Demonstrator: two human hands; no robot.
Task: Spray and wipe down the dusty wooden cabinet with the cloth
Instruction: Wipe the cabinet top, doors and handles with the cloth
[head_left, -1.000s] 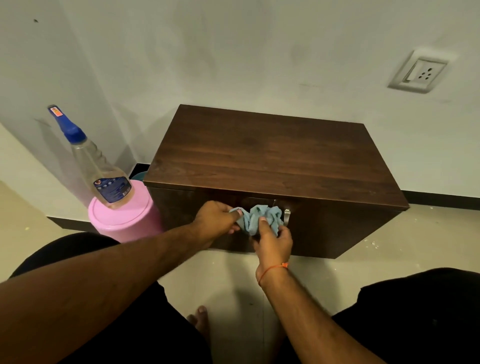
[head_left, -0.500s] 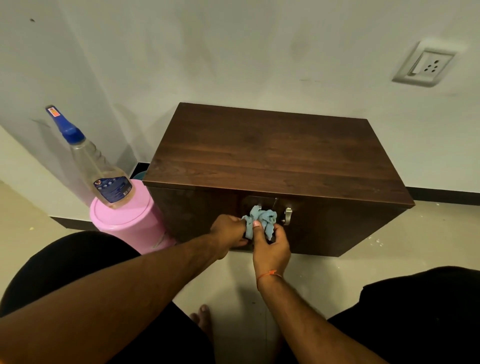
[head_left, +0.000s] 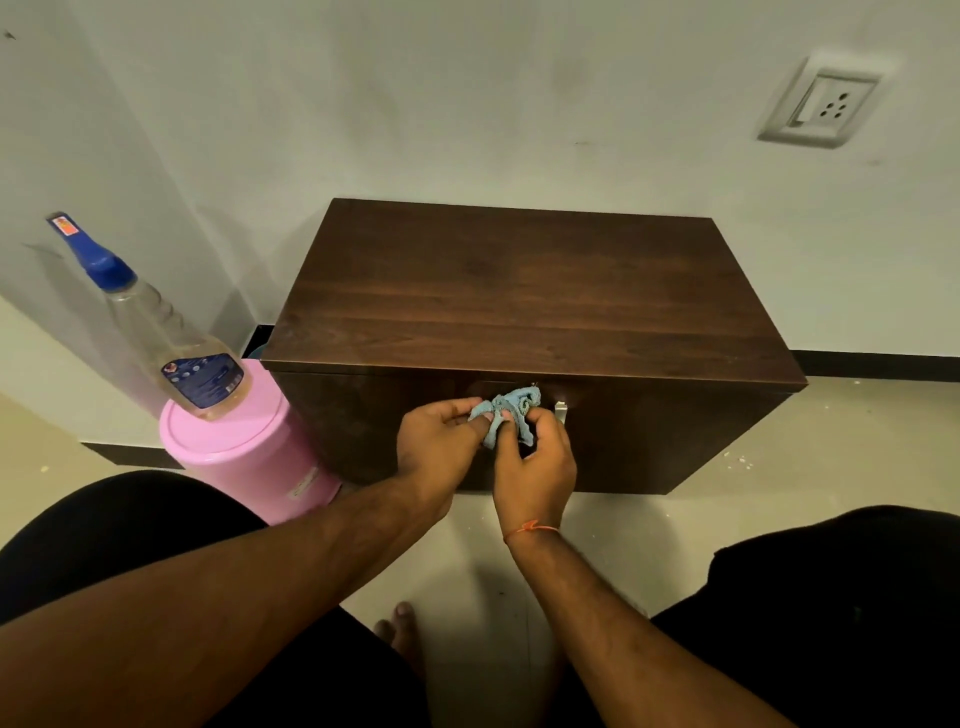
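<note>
Both hands grasp the crumpled blue cloth (head_left: 506, 415) in front of the wooden cabinet (head_left: 530, 306): left hand (head_left: 441, 447) pinches one end, right hand (head_left: 537, 467) the other. The spray bottle (head_left: 171, 343) stands on a pink bin (head_left: 249, 457).

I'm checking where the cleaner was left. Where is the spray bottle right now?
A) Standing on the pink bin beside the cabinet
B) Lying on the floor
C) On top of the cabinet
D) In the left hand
A: the spray bottle stands on the lid of the pink bin, left of the cabinet.
</note>
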